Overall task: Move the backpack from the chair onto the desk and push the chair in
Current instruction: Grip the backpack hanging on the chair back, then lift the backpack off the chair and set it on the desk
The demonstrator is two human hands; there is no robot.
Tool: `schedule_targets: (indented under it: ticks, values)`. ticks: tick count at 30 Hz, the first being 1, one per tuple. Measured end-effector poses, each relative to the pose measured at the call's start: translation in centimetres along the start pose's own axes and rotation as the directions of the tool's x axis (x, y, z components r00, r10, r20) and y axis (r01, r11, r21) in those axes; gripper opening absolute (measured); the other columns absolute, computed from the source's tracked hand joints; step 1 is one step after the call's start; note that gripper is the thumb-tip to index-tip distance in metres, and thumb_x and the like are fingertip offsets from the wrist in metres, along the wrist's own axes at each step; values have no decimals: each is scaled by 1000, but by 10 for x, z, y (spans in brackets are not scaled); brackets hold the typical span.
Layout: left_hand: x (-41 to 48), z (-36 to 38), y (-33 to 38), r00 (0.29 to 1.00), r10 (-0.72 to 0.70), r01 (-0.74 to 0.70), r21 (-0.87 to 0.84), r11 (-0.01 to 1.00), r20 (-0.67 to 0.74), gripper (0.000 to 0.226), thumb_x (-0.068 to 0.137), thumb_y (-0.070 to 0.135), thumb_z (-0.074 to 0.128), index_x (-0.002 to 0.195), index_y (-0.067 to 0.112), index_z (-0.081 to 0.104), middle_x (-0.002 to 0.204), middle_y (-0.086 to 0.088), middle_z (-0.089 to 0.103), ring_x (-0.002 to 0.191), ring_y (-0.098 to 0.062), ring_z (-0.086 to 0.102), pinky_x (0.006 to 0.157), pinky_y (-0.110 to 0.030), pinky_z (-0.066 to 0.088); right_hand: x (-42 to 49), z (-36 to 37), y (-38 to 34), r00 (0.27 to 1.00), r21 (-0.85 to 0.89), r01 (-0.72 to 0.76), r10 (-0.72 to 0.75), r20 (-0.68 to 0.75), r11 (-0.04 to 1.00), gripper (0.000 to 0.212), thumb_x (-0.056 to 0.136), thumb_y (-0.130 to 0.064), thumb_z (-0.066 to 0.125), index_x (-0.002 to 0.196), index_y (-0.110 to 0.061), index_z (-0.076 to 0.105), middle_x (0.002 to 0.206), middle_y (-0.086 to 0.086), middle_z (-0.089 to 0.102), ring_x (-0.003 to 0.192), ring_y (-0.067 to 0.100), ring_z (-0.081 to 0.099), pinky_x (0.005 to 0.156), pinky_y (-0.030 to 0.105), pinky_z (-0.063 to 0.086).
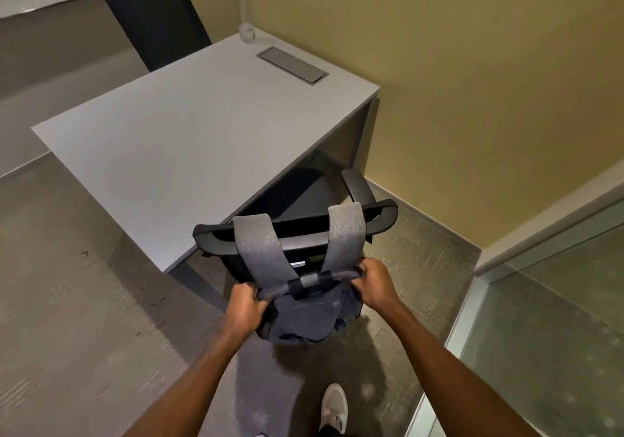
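A dark blue-grey backpack (309,315) hangs behind the black office chair (297,229), its two grey shoulder straps looped over the top of the chair's backrest. My left hand (244,305) grips the left end of the backpack's top edge. My right hand (373,283) grips the right end. The chair's seat sits partly under the near right corner of the grey desk (189,139). The lower part of the chair is hidden behind the backpack.
A clear bottle (247,21) and a cable hatch (292,64) sit at the desk's far end. A second black chair (158,14) stands beyond the desk. A yellow wall runs along the right, a glass partition (553,318) at near right. My shoe (334,406) is on the carpet.
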State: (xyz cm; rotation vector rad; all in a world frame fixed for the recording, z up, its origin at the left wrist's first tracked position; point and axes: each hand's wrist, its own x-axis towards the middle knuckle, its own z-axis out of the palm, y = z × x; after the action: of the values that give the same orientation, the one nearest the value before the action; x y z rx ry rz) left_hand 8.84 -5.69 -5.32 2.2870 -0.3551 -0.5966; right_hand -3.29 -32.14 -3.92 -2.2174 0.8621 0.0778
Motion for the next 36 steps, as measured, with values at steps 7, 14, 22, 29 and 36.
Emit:
schedule_targets:
  ticks: [7, 14, 22, 29, 36]
  values:
    - [-25, -11, 12, 986, 110, -127, -131, 983, -126, 45, 84, 9, 87, 52, 24, 59, 48, 10, 63, 42, 1, 55, 40, -12, 35, -26, -39, -25, 985, 194, 171, -168, -32, 966, 12, 85, -12, 85, 78, -14, 77, 76, 4, 74, 70, 15, 68, 66, 35, 55]
    - [-56, -38, 53, 944, 168, -251, -285, 925, -285, 64, 77, 65, 82, 50, 14, 53, 45, 15, 44, 45, 2, 35, 42, -22, 27, -45, -84, -49, 960, 360, 255, -280, 17, 897, 28, 84, 0, 84, 107, -16, 82, 88, -16, 82, 90, 1, 76, 81, 24, 63]
    - [-63, -47, 91, 914, 299, -360, -210, 909, -274, 37, 85, 26, 87, 62, 3, 71, 54, 6, 59, 59, -1, 46, 48, -32, 37, -11, -131, -68, 901, 709, -184, -173, 399, 681, 96, 78, -69, 79, 138, 3, 61, 124, 12, 68, 110, 38, 61, 97, 38, 52]
    - [-59, -44, 103, 906, 302, -355, -143, 924, -297, 22, 81, 16, 89, 64, 11, 76, 54, -4, 69, 54, 5, 49, 47, -25, 37, 33, -124, -106, 875, 835, -450, -32, 484, 317, 44, 108, -19, 49, 137, 12, 61, 140, 23, 68, 113, 24, 71, 107, 36, 52]
    - [-56, -38, 112, 904, 297, -368, -208, 906, -308, 49, 73, 54, 74, 59, 7, 66, 52, 15, 43, 56, 5, 38, 49, -26, 30, 40, -138, -86, 944, 966, -236, 262, 201, 109, 45, 108, -5, 47, 151, 10, 45, 145, 29, 57, 137, 42, 55, 116, 50, 42]
